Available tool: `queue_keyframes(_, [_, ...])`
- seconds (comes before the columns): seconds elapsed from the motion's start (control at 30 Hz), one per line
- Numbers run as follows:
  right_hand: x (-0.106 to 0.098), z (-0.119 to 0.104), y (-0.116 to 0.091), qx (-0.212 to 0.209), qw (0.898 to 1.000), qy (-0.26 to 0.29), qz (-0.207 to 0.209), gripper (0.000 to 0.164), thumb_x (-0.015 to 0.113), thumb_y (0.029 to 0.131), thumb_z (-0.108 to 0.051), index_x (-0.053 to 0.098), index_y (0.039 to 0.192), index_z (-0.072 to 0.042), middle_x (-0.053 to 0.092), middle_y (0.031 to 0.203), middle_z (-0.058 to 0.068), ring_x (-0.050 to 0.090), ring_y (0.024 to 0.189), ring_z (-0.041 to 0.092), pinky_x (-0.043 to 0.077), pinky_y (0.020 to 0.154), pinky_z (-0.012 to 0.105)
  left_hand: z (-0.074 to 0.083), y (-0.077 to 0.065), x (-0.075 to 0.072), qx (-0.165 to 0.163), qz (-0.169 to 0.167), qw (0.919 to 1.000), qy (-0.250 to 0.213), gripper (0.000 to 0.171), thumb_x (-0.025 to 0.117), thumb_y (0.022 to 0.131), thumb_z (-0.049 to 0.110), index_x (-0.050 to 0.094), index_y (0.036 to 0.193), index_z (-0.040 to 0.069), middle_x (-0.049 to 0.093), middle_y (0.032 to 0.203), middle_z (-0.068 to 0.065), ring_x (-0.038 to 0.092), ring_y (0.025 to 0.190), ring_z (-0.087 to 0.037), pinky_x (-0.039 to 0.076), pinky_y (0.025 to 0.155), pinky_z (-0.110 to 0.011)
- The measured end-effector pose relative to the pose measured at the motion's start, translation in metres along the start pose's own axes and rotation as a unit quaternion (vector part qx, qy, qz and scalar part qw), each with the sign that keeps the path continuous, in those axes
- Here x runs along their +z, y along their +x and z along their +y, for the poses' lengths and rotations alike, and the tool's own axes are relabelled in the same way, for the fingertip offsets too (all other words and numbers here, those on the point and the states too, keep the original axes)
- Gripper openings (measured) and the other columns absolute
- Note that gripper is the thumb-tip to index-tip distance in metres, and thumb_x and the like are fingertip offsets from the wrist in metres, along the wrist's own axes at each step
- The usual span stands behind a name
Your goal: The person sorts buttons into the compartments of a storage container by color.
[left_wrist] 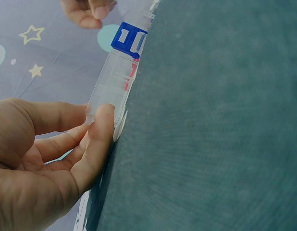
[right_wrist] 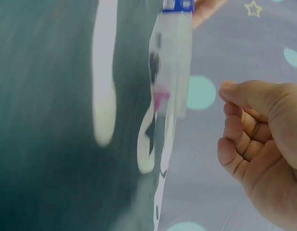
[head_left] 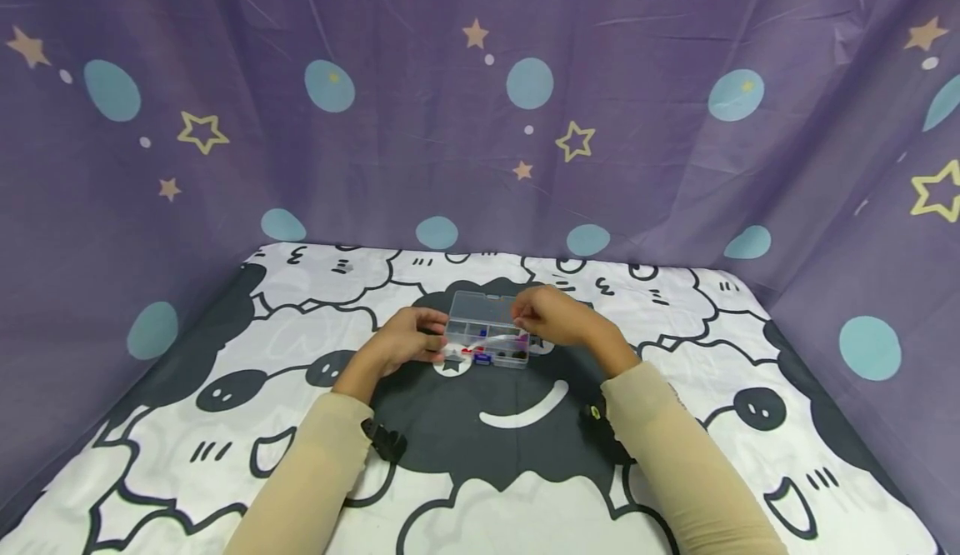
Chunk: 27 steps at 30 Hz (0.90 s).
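Note:
A clear plastic compartment box (head_left: pixel 512 362) sits on the dark patch of the cloth, its transparent lid (head_left: pixel 480 308) raised at the back. A blue latch (left_wrist: pixel 125 40) is on its front side. Small red, blue and dark pieces show inside, along with a magenta piece (right_wrist: pixel 160 96). My left hand (head_left: pixel 402 341) grips the box's left end between thumb and fingers. Above the right end, my right hand (head_left: pixel 558 315) has its fingers curled and its thumb near the index fingertip. No object is visible in it in the right wrist view.
The table is covered by a cloth (head_left: pixel 517 522) with black-and-white cartoon faces. Behind and at both sides hangs a purple curtain (head_left: pixel 420 147) with stars and blue dots. Dark devices (head_left: pixel 385 440) sit at the wrists.

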State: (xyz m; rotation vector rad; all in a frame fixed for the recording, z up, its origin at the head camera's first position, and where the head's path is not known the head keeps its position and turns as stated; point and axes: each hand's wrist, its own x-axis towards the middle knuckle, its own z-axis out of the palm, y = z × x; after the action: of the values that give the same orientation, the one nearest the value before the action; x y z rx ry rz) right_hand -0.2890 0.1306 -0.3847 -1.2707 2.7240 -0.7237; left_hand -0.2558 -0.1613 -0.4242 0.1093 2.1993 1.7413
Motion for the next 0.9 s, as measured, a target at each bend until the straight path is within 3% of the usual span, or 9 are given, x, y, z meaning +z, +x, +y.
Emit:
queue_keyframes(0.33, [-0.014, 0.031, -0.029, 0.030, 0.998, -0.014, 0.045, 0.005, 0.069, 0.096, -0.004, 0.073, 0.097, -0.002, 0.070, 0.083, 0.001, 0.063, 0.074, 0.011, 0.057, 0.067, 0.033, 0.000, 0.001, 0.001, 0.001, 0.000, 1.0000, -0.001, 0.049, 0.063, 0.096, -0.011, 0.052, 0.143, -0.005, 0.052, 0.132, -0.025, 0.067, 0.103, -0.031, 0.065, 0.081, -0.037])
queue_keyframes(0.63, [-0.024, 0.062, -0.049, 0.074, 0.995, -0.023, 0.060, 0.004, 0.070, 0.095, -0.004, 0.074, 0.095, -0.002, 0.071, 0.081, 0.000, 0.063, 0.071, 0.010, 0.057, 0.067, 0.034, 0.001, -0.001, 0.000, -0.003, 0.004, 1.0000, -0.001, 0.048, 0.063, 0.096, -0.011, 0.053, 0.143, -0.004, 0.052, 0.131, -0.024, 0.067, 0.102, -0.029, 0.065, 0.081, -0.037])
queue_keyframes(0.9, [-0.032, 0.086, -0.064, 0.103, 0.993, -0.025, 0.056, 0.005, 0.070, 0.095, -0.004, 0.074, 0.096, -0.001, 0.074, 0.084, 0.002, 0.068, 0.078, 0.014, 0.059, 0.074, 0.038, 0.002, 0.001, 0.000, -0.007, 0.002, 1.0000, -0.004, 0.048, 0.063, 0.096, -0.012, 0.052, 0.143, -0.005, 0.052, 0.131, -0.024, 0.067, 0.102, -0.029, 0.065, 0.081, -0.037])
